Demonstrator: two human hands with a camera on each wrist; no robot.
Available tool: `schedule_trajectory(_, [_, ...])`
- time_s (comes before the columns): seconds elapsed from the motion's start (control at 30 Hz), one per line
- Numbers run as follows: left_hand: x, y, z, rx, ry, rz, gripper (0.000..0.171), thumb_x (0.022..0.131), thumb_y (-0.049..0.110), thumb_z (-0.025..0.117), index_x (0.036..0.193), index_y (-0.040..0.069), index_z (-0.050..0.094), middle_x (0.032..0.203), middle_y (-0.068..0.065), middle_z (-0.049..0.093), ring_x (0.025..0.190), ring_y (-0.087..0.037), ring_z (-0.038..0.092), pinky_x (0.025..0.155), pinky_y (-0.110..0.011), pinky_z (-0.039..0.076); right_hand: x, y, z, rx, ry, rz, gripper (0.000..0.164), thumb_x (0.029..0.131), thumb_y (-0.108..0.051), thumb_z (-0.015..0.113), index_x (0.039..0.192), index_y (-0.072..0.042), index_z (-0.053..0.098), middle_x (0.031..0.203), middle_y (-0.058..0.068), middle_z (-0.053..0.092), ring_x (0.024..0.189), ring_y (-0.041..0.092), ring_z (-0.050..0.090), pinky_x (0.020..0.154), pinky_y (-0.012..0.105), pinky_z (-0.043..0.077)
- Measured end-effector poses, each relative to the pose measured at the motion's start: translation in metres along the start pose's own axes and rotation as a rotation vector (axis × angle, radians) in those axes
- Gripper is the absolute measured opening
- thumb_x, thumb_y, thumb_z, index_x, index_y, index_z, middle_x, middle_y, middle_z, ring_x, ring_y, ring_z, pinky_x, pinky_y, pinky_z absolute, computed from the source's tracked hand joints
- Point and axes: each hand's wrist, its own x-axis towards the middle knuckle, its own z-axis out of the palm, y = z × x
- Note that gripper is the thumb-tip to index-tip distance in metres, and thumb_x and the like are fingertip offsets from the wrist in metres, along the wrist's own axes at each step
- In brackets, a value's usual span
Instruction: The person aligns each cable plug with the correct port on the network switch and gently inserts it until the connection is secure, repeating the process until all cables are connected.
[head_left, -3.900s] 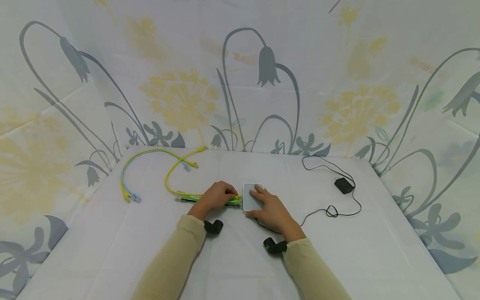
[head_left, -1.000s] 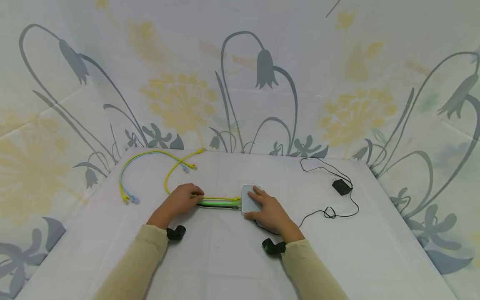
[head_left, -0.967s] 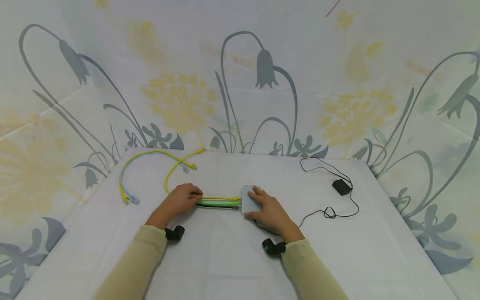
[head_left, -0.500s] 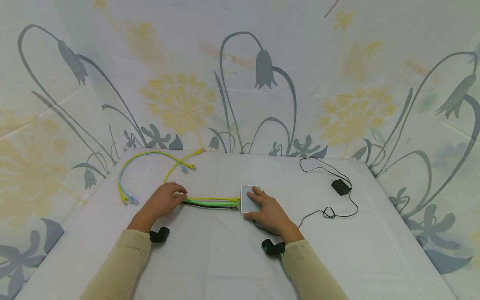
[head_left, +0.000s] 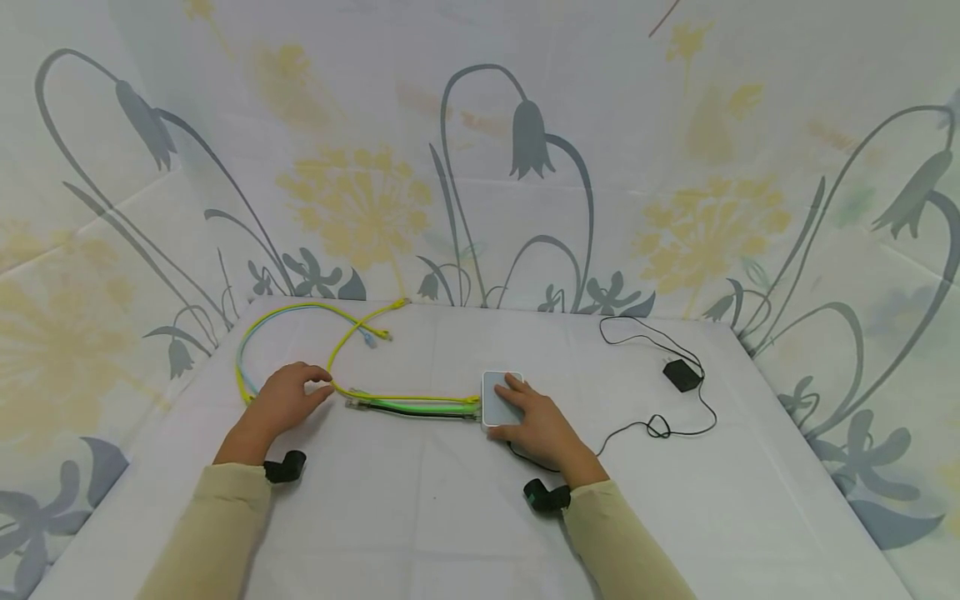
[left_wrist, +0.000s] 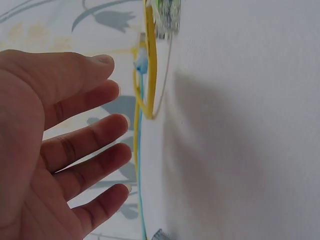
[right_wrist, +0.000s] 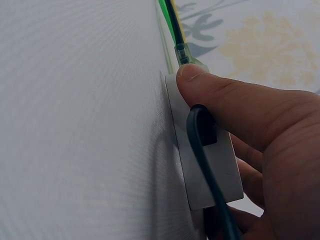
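My left hand [head_left: 281, 404] hovers over the left of the table, its fingers parted and bent slightly, holding nothing. In the left wrist view, a gap separates the fingertips [left_wrist: 117, 125] from the yellow and blue cables beyond. My right hand [head_left: 543, 427] grips a small white network switch [head_left: 495, 404] with a grey top; the thumb [right_wrist: 192, 75] presses one side wall. Yellow [head_left: 412, 397], green [head_left: 427, 407] and black [head_left: 408, 413] network cables run side by side into the switch's left side. A dark power cord [right_wrist: 204, 155] enters the wall near my thumb.
Behind my left hand lie a looped yellow network cable [head_left: 238, 367] and a light blue one [head_left: 368, 338], partly hidden by the hand. A black power adapter [head_left: 681, 375] with its thin looped cord sits at the right. Patterned cloth [head_left: 480, 208] surrounds the white table.
My left hand has slid leftward from beside the switch, along the cables and off their free ends, letting go of them. The right hand stays on the switch.
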Motion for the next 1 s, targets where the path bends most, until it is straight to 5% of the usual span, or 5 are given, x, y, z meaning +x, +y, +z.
schedule_trajectory(0.4, [-0.01,-0.023,-0.007,0.039,-0.019,-0.068,0.029,0.092,0.021,0.06,0.111,0.0,0.067,0.111,-0.025,0.063,0.108,-0.045,0.055,0.091,-0.056,0.045,-0.002,-0.004,0.001,0.009,-0.003,0.001,0.077,0.078,-0.049,0.076,0.146,-0.03,0.045,0.159,-0.012,0.026,0.149,0.028,0.023,0.115,0.053,0.031])
schedule_trajectory(1.0, [-0.023,-0.034,-0.019,0.077,-0.065,-0.089,0.035,0.083,0.023,0.068,0.112,0.003,0.066,0.118,-0.027,0.058,0.111,-0.047,0.05,0.09,-0.062,0.041,-0.001,-0.001,-0.001,0.007,0.004,0.0,0.077,0.078,-0.049,0.076,0.146,-0.031,0.045,0.159,-0.012,0.026,0.149,0.028,0.022,0.114,0.053,0.032])
